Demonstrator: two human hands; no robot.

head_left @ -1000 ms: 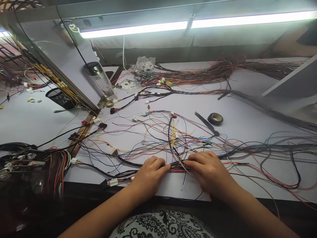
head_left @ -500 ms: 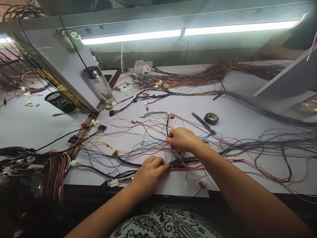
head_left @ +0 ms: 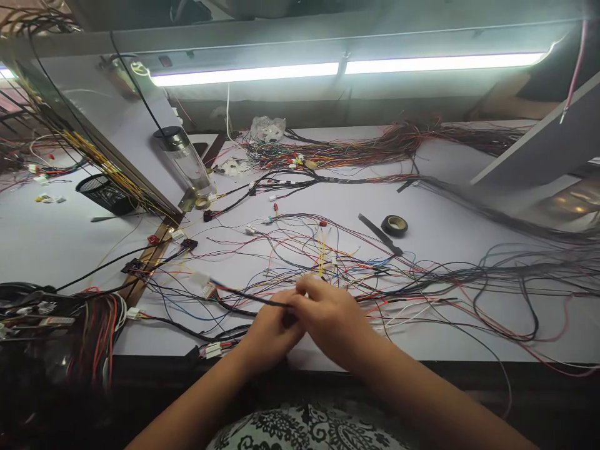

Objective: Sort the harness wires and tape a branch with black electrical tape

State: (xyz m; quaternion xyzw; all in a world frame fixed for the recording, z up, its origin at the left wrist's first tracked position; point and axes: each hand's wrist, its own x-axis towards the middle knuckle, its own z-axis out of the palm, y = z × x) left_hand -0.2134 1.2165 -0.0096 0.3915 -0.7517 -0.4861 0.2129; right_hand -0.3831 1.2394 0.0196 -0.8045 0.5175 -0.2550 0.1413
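Observation:
Close to the table's front edge, my two hands meet on a black-wrapped cable (head_left: 250,297). My right hand (head_left: 330,315) pinches it between thumb and fingers. Under it, my left hand (head_left: 272,331) is closed around the same cable, its fingertips partly hidden. The cable sticks out to the left and ends in a blurred white connector (head_left: 201,279). Loose thin wires (head_left: 295,240) of many colours fan out on the table beyond my hands. A white connector with wires (head_left: 214,350) lies left of my left hand.
A roll of black tape (head_left: 394,225) lies beside a dark flat blade-like tool (head_left: 379,234). Behind are a wire bundle (head_left: 365,150) and a clear bottle (head_left: 185,162) by the upright panel. A mesh cup (head_left: 105,194) stands left. Wires (head_left: 506,272) run off to the right.
My right hand has come down and left to meet my left hand. The black cable is now raised between them, its white connector swung out to the left.

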